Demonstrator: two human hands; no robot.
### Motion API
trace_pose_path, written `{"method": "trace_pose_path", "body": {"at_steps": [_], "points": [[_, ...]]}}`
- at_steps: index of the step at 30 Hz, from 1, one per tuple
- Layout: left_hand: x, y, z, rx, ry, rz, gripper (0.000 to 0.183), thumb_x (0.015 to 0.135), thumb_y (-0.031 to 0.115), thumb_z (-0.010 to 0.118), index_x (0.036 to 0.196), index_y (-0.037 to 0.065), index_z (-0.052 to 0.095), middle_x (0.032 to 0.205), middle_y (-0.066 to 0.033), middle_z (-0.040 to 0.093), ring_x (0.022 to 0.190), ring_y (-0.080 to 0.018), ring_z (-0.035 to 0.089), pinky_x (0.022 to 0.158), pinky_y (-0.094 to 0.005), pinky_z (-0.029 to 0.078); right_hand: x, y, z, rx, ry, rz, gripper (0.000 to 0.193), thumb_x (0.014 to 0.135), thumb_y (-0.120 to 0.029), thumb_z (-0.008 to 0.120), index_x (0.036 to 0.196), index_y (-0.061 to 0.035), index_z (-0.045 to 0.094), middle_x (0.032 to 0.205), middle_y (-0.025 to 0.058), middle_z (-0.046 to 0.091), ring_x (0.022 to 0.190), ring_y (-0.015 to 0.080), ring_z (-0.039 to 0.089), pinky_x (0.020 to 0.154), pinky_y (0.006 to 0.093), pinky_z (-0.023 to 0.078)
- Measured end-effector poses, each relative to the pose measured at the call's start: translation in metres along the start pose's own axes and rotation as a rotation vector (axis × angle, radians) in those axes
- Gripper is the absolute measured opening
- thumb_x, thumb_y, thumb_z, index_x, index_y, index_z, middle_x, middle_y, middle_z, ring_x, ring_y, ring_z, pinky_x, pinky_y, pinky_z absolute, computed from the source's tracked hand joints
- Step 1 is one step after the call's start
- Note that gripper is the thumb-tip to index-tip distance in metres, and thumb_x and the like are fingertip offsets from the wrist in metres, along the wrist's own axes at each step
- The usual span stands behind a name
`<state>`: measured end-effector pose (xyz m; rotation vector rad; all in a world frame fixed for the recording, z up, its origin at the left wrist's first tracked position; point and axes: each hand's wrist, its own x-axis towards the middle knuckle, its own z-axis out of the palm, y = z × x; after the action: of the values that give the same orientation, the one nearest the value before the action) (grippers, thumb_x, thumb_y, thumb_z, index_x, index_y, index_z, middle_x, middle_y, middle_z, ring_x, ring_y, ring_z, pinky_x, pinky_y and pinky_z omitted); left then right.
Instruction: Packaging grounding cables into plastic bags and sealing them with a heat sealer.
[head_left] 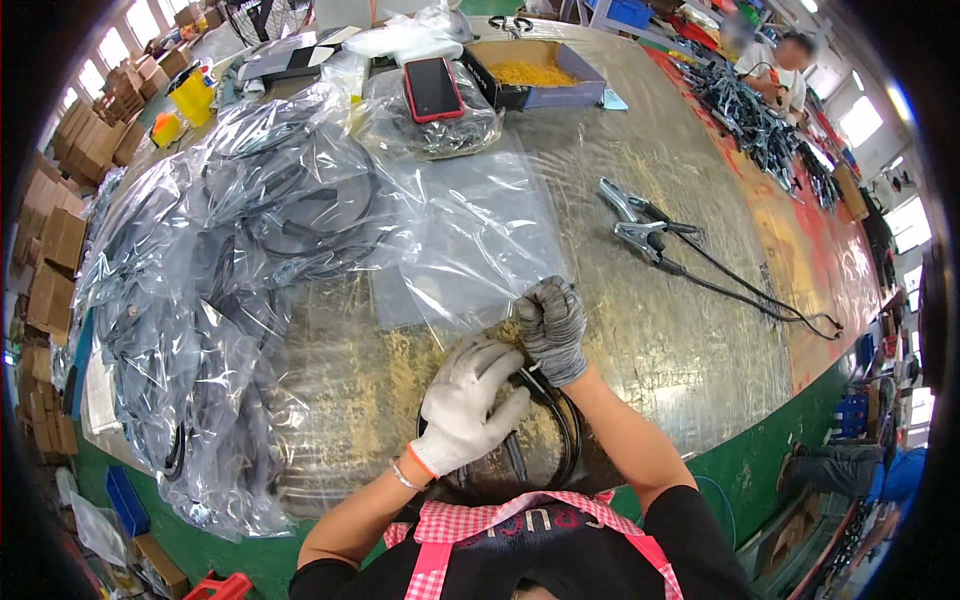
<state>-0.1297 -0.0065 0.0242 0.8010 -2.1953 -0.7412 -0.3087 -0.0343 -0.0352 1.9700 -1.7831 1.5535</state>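
The black, rubbery coiled cable (573,440) lay at the near edge of the scratched, yellow-worn counter (660,370), between the wearer's arms and partly hidden by the left hand (470,398) in its off-white knit glove with an orange cuff. That hand lay over the loops, its fingers half bent; whether it pinched any cable could not be told. The right hand (552,322), in a grey striped glove, had its fingers curled in by the near edge of a flat, clear plastic sheet or bag (480,235); their grip was hidden. The step in hand seemed to be gathering the coil; the next move likely called for keeping its loops together.
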Motion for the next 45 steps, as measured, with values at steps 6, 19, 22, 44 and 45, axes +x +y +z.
{"method": "trace_pose_path", "body": {"at_steps": [6,19,22,44,45], "points": [[0.001,0.009,-0.003,-0.04,0.07,-0.188,0.021,0.078,0.013,0.067,0.097,0.006,0.066,0.102,-0.0108,0.064,0.097,-0.029,0.061,0.084,-0.036,0.049,0.012,-0.009,0.0,-0.349,-0.312,0.002,0.017,0.078,-0.029,0.065,0.084,-0.0132,0.064,0.084,0.0066,0.061,0.083,0.0275,0.058,0.082,0.0407,0.039],[-0.009,-0.016,-0.026,0.359,0.364,-0.317,0.03,0.078,0.016,0.07,0.106,0.006,0.065,0.104,-0.0149,0.062,0.093,-0.0282,0.062,0.082,-0.0359,0.049,0.009,-0.01,0.005,-0.526,-0.755,-0.053,0.029,0.078,-0.037,0.062,0.095,-0.0138,0.064,0.097,0.0058,0.06,0.099,0.0226,0.054,0.084,0.0405,0.042],[-0.001,-0.012,-0.029,0.531,0.391,-0.072,0.05,0.071,0.018,0.076,0.117,0.011,0.06,0.099,-0.0113,0.056,0.091,-0.0315,0.054,0.084,-0.0463,0.044,0.003,-0.006,0.001,-0.478,-0.662,-0.076,0.035,0.078,-0.039,0.06,0.101,-0.0124,0.064,0.101,0.0077,0.06,0.102,0.0256,0.054,0.084,0.04,0.043],[0.026,-0.018,-0.073,-0.626,0.343,-1.181,0.03,0.088,0.024,0.061,0.108,0.003,0.055,0.098,-0.0106,0.06,0.08,-0.0239,0.059,0.067,-0.0309,0.051,-0.008,0.023,-0.039,-0.384,-0.346,0.553,0.031,0.08,-0.034,0.056,0.102,-0.0144,0.063,0.101,0.0108,0.06,0.095,0.0289,0.055,0.086,0.0476,0.037],[0.012,-0.036,-0.075,-0.985,0.307,-1.119,0.033,0.09,0.026,0.059,0.111,0.002,0.052,0.099,-0.0111,0.06,0.081,-0.024,0.06,0.068,-0.0299,0.052,-0.007,0.007,-0.041,-0.504,-0.381,0.439,0.034,0.083,-0.041,0.054,0.101,-0.014,0.064,0.101,0.0104,0.06,0.097,0.0291,0.054,0.086,0.0484,0.036]]}}
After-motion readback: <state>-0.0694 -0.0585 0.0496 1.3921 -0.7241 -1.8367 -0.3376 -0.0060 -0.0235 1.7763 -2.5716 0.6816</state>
